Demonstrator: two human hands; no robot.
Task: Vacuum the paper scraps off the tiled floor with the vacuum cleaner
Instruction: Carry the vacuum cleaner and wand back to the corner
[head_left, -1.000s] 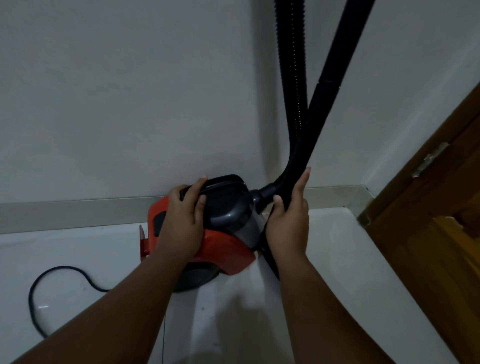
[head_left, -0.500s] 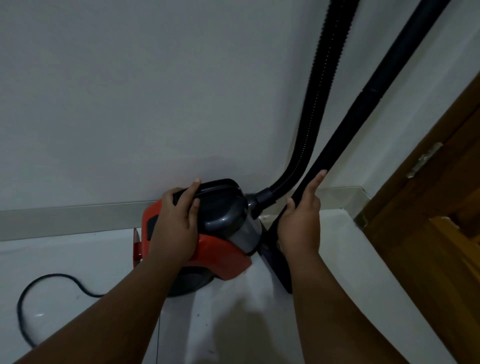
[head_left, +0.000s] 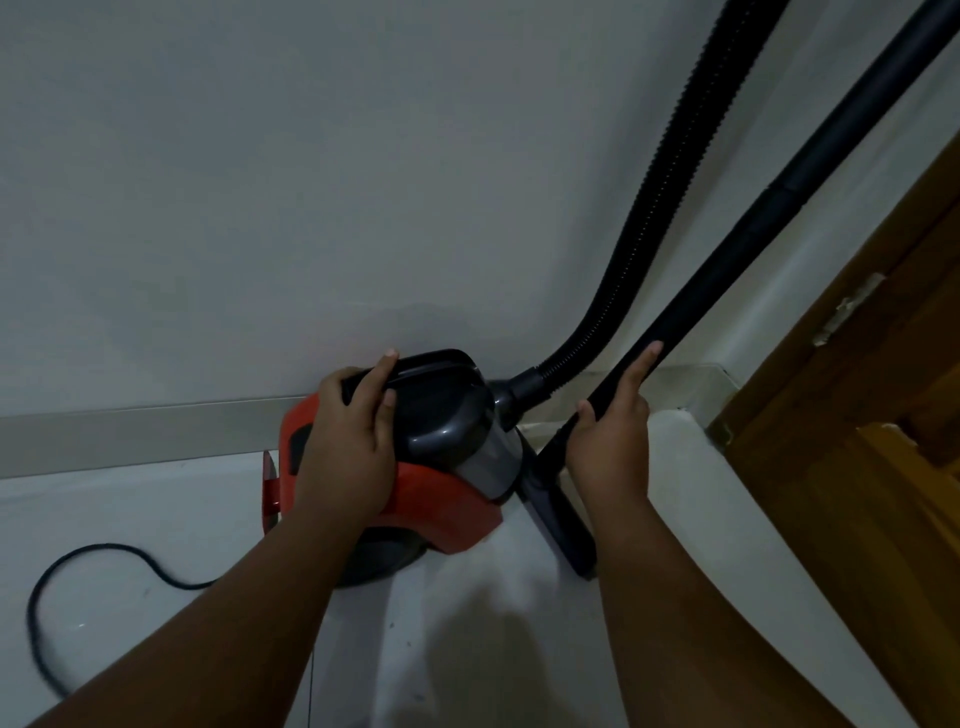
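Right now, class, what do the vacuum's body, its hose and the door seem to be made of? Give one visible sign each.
Vacuum body: likely moulded plastic, red and dark grey, with a soft sheen.
Hose: probably flexible plastic, matt black, closely ribbed.
Door: apparently wood, brown, with raised panel edges.

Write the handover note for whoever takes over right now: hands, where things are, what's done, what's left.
Left hand grips the top handle of the vacuum cleaner, which sits on the tiled floor against the wall, near the corner.
Right hand holds the wand low down. The floor head rests on the floor beside the body.
The hose is attached, and the cord lies to the left.
Done: no vacuuming shows, and no paper scraps are in view.
Left: find the scraps and vacuum them up.
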